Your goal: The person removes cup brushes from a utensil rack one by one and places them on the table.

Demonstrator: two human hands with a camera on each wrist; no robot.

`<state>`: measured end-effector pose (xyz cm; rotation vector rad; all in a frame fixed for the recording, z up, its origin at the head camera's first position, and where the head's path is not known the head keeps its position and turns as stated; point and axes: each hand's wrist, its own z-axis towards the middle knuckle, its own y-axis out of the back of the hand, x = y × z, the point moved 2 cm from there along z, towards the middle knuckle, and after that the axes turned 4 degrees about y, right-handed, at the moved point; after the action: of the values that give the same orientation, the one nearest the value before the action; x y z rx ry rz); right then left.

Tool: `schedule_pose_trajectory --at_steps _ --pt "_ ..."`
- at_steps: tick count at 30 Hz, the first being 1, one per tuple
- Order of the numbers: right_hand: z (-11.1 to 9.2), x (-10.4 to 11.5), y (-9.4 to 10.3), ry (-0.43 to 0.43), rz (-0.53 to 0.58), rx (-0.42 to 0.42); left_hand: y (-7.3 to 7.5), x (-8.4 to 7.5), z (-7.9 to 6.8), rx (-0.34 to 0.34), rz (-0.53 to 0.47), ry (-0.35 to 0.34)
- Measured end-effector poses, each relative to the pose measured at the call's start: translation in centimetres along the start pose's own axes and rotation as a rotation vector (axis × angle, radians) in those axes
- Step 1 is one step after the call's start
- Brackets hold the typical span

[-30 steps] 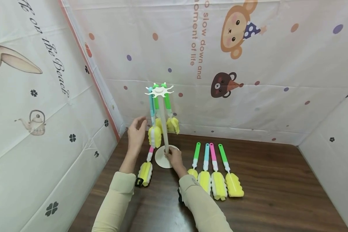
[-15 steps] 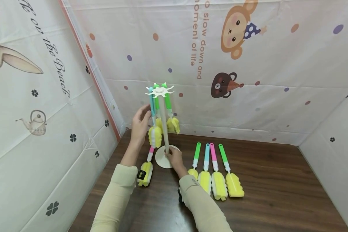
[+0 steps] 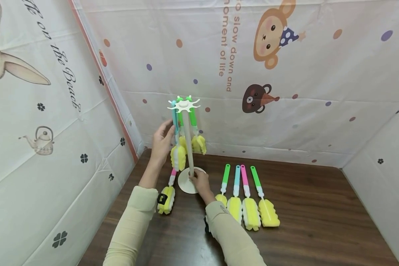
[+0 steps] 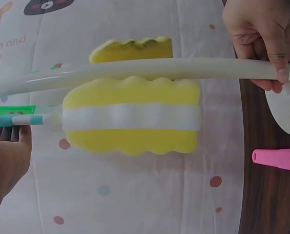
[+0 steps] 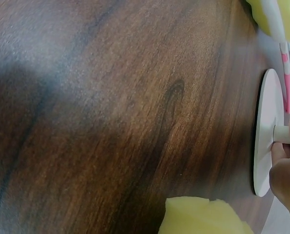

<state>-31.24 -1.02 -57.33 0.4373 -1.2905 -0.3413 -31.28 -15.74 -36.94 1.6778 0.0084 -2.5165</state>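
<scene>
Four yellow sponge brushes (image 3: 251, 213) with green, blue and pink handles are laid side by side on the brown wood-grain table (image 3: 319, 207), well in from its right edge. Near the left edge, a pink-handled yellow-and-white sponge brush (image 3: 169, 195) is laid. Toward the far left corner, the white round-based stand (image 3: 188, 144) is gripped low down by the right hand (image 3: 201, 181). The blue handle of a hanging yellow-and-white sponge brush (image 3: 178, 158) is pinched by the left hand (image 3: 161, 142). Behind, two green-handled yellow sponge brushes (image 3: 198, 144) are hung.
</scene>
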Motion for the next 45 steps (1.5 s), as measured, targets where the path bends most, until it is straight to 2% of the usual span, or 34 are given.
schedule_pose_trajectory --at_steps 8,20,30,36,45 --pt "-0.1 0.1 0.1 -0.017 0.009 0.006 -0.3 -0.2 0.2 0.002 -0.028 -0.037" --pt "0.0 0.3 0.1 -0.024 -0.001 0.007 0.1 -0.1 0.2 -0.039 0.027 -0.018" --pt "-0.1 0.3 0.2 -0.041 0.016 0.016 -0.1 -0.4 0.1 -0.058 0.015 -0.039" --pt "-0.1 0.2 0.2 -0.018 0.008 0.005 0.0 -0.5 0.4 -0.058 0.001 -0.045" --pt "-0.2 0.3 0.2 -0.005 0.006 -0.002 0.6 -1.6 0.8 -0.061 -0.005 -0.048"
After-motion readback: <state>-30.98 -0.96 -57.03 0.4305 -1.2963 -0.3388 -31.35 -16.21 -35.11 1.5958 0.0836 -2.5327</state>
